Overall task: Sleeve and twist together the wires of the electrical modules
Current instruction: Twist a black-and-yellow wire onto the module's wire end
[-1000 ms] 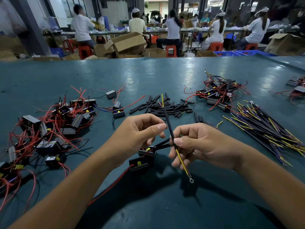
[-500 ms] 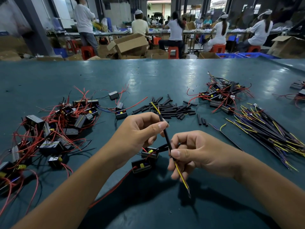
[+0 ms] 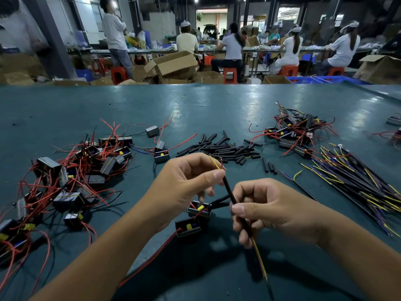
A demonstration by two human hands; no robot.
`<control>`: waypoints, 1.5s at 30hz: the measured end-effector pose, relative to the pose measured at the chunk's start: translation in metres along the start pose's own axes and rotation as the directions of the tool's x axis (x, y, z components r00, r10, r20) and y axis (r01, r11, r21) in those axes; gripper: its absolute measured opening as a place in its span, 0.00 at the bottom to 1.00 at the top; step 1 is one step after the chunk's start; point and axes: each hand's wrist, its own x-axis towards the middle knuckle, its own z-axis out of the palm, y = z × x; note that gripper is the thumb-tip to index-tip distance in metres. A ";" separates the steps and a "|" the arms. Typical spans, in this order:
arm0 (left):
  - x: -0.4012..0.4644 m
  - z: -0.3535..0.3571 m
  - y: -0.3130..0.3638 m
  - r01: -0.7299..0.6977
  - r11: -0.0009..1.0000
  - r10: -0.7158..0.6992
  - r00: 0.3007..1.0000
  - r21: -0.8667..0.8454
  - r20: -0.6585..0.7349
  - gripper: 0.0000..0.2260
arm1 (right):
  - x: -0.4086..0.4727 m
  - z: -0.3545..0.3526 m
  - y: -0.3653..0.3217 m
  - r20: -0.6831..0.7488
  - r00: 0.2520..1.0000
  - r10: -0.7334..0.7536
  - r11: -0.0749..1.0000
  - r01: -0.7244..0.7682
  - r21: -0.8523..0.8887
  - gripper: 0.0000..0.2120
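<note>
Hands are both over the near middle of your teal-green bench, each pinching the same long black-sleeved wire with yellow ends. Your left hand has thumb and forefinger closed on its upper part, right where the yellow conductor comes out of the black sleeve; the other fingers are curled underneath. Your right hand grips lower down, thumb pressed across the sleeve, fingers wrapped behind it. The wire runs tilted from upper left to lower right, and its yellow tail hangs out below the right hand toward the bench's near edge.

Two small open black plastic modules with yellow components inside sit on the bench directly under your hands, touching each other. Black leads run from the upper one toward your right hand; whether they join the held wire I can't tell. A red lead from the lower one trails toward you along your left forearm.

Left side: tangled heap of black modules with red wires. Centre, beyond your hands: loose pile of short black sleeve tubes. Far right: second smaller heap of modules with red leads, and nearer you a fanned bundle of long black, yellow and purple wires.
</note>
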 end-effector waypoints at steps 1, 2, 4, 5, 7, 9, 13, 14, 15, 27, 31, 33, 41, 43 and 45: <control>0.001 -0.001 0.000 -0.007 1.000 0.007 0.999 -0.016 -0.032 0.05 | 0.000 -0.001 0.000 0.002 1.000 0.001 1.000 -0.001 0.000 0.07; 0.001 -0.002 0.001 -0.015 1.000 0.013 0.998 -0.025 -0.059 0.04 | 0.000 -0.001 0.001 0.007 1.000 0.002 1.000 -0.002 0.003 0.08; 0.002 -0.004 0.001 -0.025 1.000 0.023 0.995 -0.019 -0.094 0.03 | 0.000 -0.001 0.002 0.015 1.000 -0.001 1.000 0.001 0.006 0.09; 0.002 -0.004 0.001 -0.029 1.000 0.028 0.994 -0.009 -0.101 0.03 | 0.000 -0.002 0.002 0.016 1.000 -0.003 1.000 0.003 0.005 0.09; 0.002 -0.005 0.000 -0.036 0.999 0.037 0.993 0.012 -0.110 0.03 | 0.000 -0.003 0.003 0.013 1.000 -0.006 1.000 0.006 0.005 0.09; 0.003 -0.006 0.001 -0.044 0.999 0.046 0.991 0.015 -0.128 0.03 | 0.000 -0.005 0.004 0.003 1.000 -0.010 1.000 0.010 0.007 0.09; 0.004 -0.009 0.003 -0.046 0.999 0.049 0.984 0.020 -0.174 0.06 | -0.001 -0.007 0.004 -0.008 1.000 -0.011 1.000 0.011 0.010 0.10; 0.004 -0.010 0.003 -0.044 0.999 0.048 0.983 0.024 -0.180 0.07 | -0.001 -0.008 0.003 -0.008 1.000 -0.010 1.000 0.010 0.002 0.09; 0.004 -0.010 0.003 -0.043 0.999 0.047 0.982 0.026 -0.183 0.08 | -0.001 -0.009 0.003 -0.007 1.000 -0.010 1.000 0.010 -0.007 0.08; 0.008 -0.012 -0.005 0.012 0.999 -0.004 0.973 0.033 -0.233 0.11 | -0.014 -0.091 -0.005 -0.724 0.657 -0.211 0.720 -0.397 -0.570 0.06; 0.009 -0.014 -0.009 0.049 0.996 -0.032 0.974 0.072 -0.222 0.11 | -0.028 -0.126 -0.003 -0.777 0.597 -0.198 0.280 -0.726 -0.629 0.12; 0.009 -0.016 -0.011 0.073 0.994 -0.054 0.975 0.080 -0.216 0.11 | -0.036 -0.142 -0.002 -0.818 0.544 -0.189 0.184 -0.798 -0.574 0.13; 0.010 -0.017 -0.012 0.120 0.988 -0.099 0.976 0.102 -0.195 0.10 | -0.046 -0.156 0.004 -0.883 0.461 -0.089 0.058 -0.882 -0.467 0.12; 0.010 -0.017 -0.011 0.121 0.986 -0.098 0.975 0.110 -0.198 0.10 | -0.042 -0.151 0.005 -0.887 0.446 -0.117 0.023 -0.892 -0.452 0.07; 0.009 -0.016 -0.011 0.124 0.985 -0.099 0.975 0.118 -0.201 0.11 | -0.039 -0.146 0.008 -0.884 0.446 -0.141 -0.053 -0.895 -0.443 0.02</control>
